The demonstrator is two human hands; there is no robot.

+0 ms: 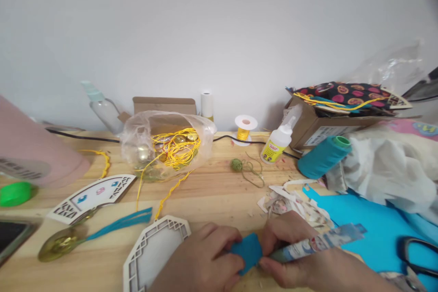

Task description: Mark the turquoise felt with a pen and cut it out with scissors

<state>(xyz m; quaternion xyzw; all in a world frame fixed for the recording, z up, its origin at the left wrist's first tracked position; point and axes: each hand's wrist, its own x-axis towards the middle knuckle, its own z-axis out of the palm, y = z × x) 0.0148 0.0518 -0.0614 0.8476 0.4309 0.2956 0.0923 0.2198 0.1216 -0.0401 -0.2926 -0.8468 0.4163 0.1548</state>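
Observation:
My left hand is closed, pinching a small folded-looking piece of blue paper from its left side. My right hand is closed around a pen-like tool with a patterned barrel. The tool's lower end, hidden by the fingers, is close to the right edge of the blue piece; its back end points up to the right. Partly under my left forearm lies an octagonal wooden frame with a white centre and a twisted yellow cord at its top.
Paper scraps, blue sheets and black-handled scissors lie right. Behind stand a glue bottle, blue thread cone, yellow thread spool and plastic bag of yellow cords. A fan-shaped ornament and blue tassel lie left.

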